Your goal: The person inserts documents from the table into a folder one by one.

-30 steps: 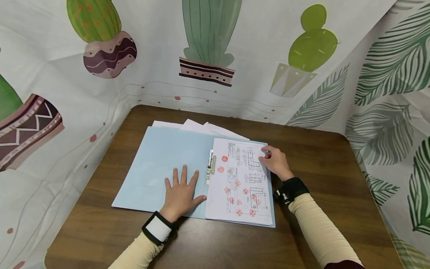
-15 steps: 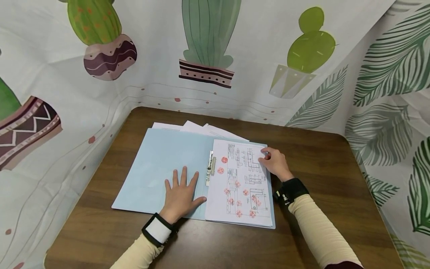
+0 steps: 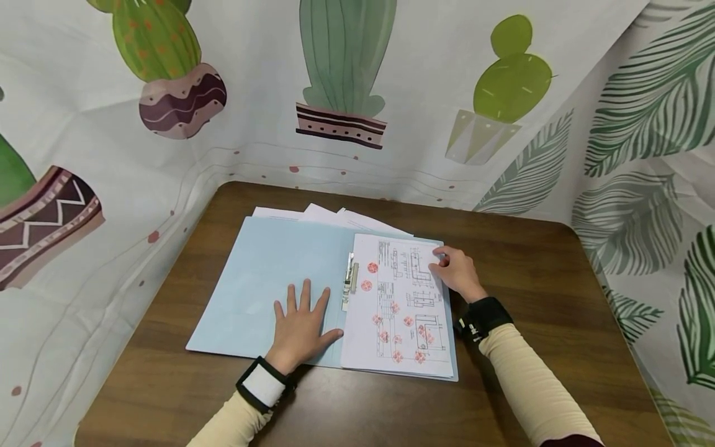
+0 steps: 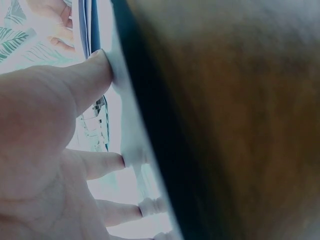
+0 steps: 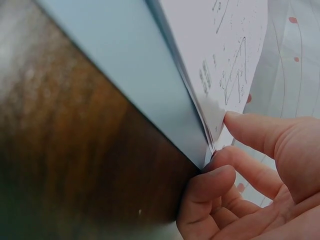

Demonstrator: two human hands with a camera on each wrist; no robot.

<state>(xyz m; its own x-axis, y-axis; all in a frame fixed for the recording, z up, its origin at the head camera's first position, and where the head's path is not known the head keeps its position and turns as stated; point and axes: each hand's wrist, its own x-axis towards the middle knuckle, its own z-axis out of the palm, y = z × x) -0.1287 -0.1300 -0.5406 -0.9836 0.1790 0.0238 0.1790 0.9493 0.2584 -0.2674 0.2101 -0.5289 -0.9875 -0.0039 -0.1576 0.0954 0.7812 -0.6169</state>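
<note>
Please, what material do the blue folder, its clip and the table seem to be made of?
Blue folder: probably thin matte card or plastic; it lies flat, without glare. Clip: apparently metal, silvery and shiny. Table: brown wood or wood-look laminate; grain lines show, finish slightly glossy.

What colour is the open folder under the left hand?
Light blue: the folder lies open on the table, clearest in the head view.

Your left hand [image 3: 301, 326] lies flat, palm down, fingers spread and straight. Your right hand [image 3: 457, 272] sits further forward, fingers curled, thumb and fingertips seemingly pinching. Both forearms reach forward, cuffed at the wrists.
</note>
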